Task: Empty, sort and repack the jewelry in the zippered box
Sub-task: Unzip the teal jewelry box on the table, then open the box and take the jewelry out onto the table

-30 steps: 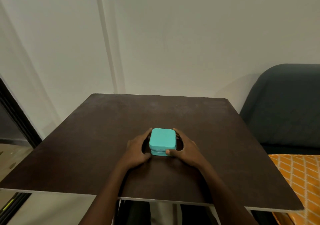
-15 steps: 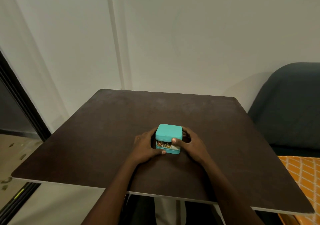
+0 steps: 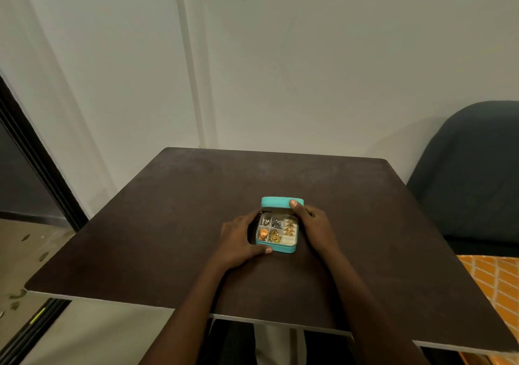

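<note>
A small turquoise jewelry box sits in the middle of the dark table, its lid swung up and back. Inside, pale compartments hold silver pieces at the back left and gold jewelry in the front and right cells. My left hand wraps the box's left side, thumb at the front corner. My right hand rests along the right side, its thumb pressed on the lid's edge.
A pale wall stands just behind the table. A dark upholstered chair is at the right, with an orange patterned cloth below it. A dark door frame runs down the left.
The box was shut a second ago. My right thumb has raised the lid from a crack to fully upright, and the compartments now show. My left hand stayed on the base.
</note>
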